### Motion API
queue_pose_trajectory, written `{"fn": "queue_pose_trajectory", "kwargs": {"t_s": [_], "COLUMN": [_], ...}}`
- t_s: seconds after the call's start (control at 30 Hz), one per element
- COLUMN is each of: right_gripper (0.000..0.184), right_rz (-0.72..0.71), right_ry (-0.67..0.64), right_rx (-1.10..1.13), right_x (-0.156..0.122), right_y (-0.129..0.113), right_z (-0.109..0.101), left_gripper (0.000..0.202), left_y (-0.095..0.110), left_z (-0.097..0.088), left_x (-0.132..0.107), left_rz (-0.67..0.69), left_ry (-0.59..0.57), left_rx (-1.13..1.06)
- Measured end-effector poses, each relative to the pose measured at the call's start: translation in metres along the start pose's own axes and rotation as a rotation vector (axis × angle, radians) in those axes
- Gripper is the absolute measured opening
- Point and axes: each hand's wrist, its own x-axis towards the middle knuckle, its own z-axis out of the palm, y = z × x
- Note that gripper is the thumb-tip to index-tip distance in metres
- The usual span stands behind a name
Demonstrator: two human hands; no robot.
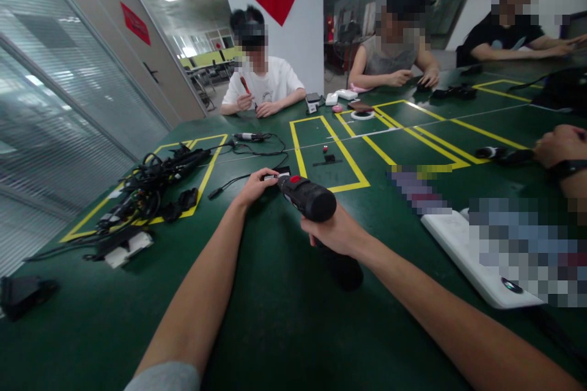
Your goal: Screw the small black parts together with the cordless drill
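My right hand (pixel 332 229) is wrapped round the grip of a black cordless drill (pixel 309 197) with a red switch on top. The drill points away from me, its nose reaching the fingers of my left hand (pixel 255 188). Those fingers are closed at the edge of a small black-and-white piece (pixel 283 172) on the green table (pixel 275 317). The drill partly hides this piece, and its exact contact with the bit cannot be made out. A black cable with a plug (pixel 214 193) lies just left of my left hand.
Tangled black cables and adapters (pixel 160 180) fill a yellow-taped area on the left. Small dark parts (pixel 329 159) lie in a taped rectangle ahead. A white flat device (pixel 477 263) stands at right. Several people sit around the table; one holds a red screwdriver (pixel 244 84).
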Motion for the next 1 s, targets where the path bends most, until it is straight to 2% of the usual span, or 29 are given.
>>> {"fn": "queue_pose_trajectory", "kwargs": {"t_s": [0.5, 1.0], "right_gripper": [0.018, 0.018], "right_rz": [-0.013, -0.020], "right_ry": [-0.010, -0.018], "right_rx": [0.019, 0.031], "right_x": [0.002, 0.001], "right_y": [0.003, 0.001], "right_z": [-0.001, -0.002], "left_gripper": [0.035, 0.035], "left_y": [-0.011, -0.013], "left_z": [0.000, -0.001], "left_x": [0.004, 0.006], "left_rz": [0.010, 0.000], "left_ry": [-0.009, -0.016], "left_rx": [-0.051, -0.062]}}
